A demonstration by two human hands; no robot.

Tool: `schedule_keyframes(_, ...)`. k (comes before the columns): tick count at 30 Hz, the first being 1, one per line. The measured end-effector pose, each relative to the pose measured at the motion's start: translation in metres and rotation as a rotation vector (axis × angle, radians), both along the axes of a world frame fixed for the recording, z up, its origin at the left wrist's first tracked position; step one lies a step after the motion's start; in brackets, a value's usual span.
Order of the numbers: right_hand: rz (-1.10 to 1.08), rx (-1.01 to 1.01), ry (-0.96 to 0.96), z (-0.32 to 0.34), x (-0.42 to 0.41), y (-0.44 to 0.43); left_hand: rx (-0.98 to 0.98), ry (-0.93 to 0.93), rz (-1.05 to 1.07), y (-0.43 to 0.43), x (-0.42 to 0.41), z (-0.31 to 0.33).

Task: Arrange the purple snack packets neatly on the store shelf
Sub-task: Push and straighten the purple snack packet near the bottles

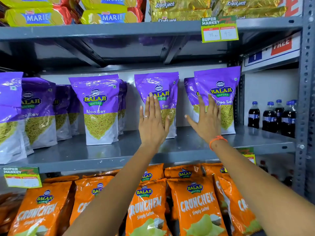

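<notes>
Purple Balaji Aloo Sev packets stand upright on the grey middle shelf (179, 147). One packet (98, 109) stands left of centre with more behind it. My left hand (152, 121) is flat and open in front of the centre packet (162, 86), fingers up over its lower half. My right hand (205, 120), with an orange wrist thread, is open and spread in front of the right packet (219, 89), which has another packet (190, 89) behind it at its left. Further purple packets (34, 109) crowd the shelf's left end. Whether either hand touches a packet is unclear.
Orange Crunchex packets (194, 206) fill the shelf below. Marie biscuit packs (37, 17) and gold Krackjack packs (179, 7) sit on the shelf above. Dark cola bottles (271, 116) stand at the right, past a grey upright (305, 99). Price tags (219, 29) hang from shelf edges.
</notes>
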State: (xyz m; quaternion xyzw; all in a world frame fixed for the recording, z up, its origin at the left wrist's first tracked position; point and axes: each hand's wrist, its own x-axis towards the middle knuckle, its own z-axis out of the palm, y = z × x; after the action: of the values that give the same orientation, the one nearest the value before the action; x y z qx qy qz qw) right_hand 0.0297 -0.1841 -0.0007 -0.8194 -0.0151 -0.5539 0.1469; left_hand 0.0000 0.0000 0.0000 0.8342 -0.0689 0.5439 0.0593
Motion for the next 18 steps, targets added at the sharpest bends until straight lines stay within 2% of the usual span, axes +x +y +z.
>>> schedule_keyframes(4,-0.112,0.091,0.220,-0.022,0.012,-0.034,0.030,0.122,0.011,-0.018,0.002,-0.027)
schedule_keyframes(8,-0.081,0.147,0.256,-0.025,0.018,-0.035,0.039,0.197,-0.121,-0.020,-0.005,-0.052)
schedule_keyframes(11,-0.098,0.180,0.315,-0.021,0.024,-0.041,0.085,0.279,-0.086,-0.025,-0.007,-0.072)
schedule_keyframes(14,-0.118,0.260,0.327,-0.020,0.031,-0.050,0.132,0.211,-0.066,-0.026,-0.009,-0.084)
schedule_keyframes(18,-0.120,0.318,0.341,-0.019,0.040,-0.057,0.263,-0.033,-0.082,-0.023,-0.003,-0.093)
